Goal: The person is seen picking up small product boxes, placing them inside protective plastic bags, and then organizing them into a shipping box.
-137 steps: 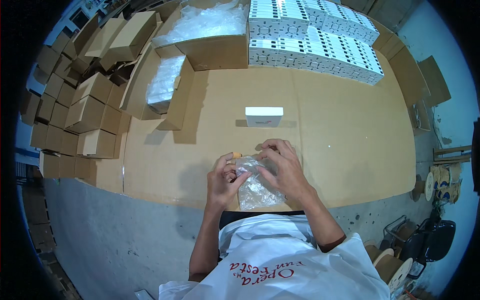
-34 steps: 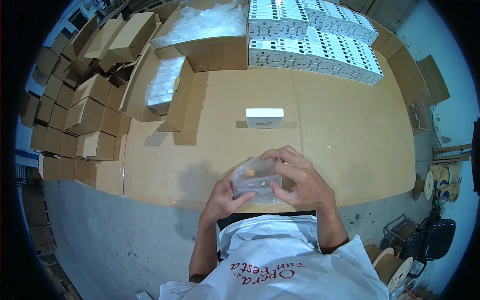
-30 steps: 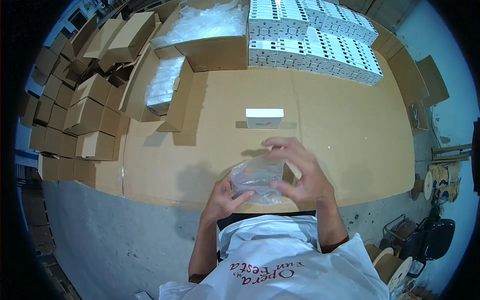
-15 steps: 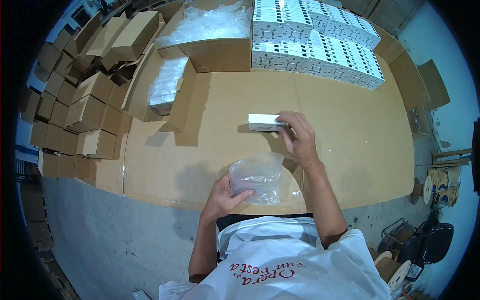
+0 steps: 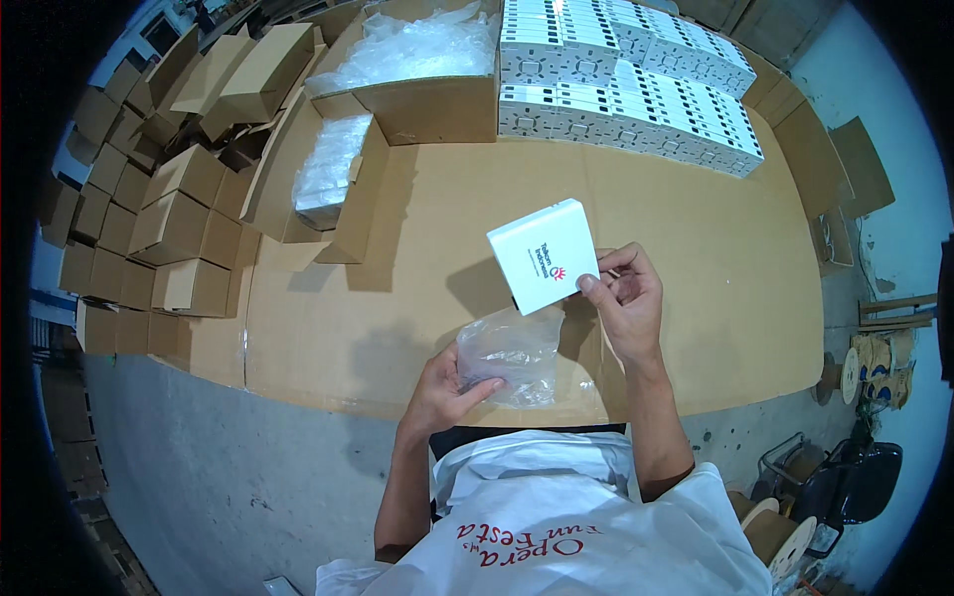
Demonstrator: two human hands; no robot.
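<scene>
Bright even light, soft shadows, fisheye-bent edges.

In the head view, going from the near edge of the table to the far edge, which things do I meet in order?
Left hand → clear plastic bag → right hand with small white box → open carton of plastic bags and stacked white boxes.

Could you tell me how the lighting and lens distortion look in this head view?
Head view: even overhead light, soft shadows under the white box and clear bag; fisheye bends the cardboard-topped table edges, corners are black; centre sharp.
</scene>
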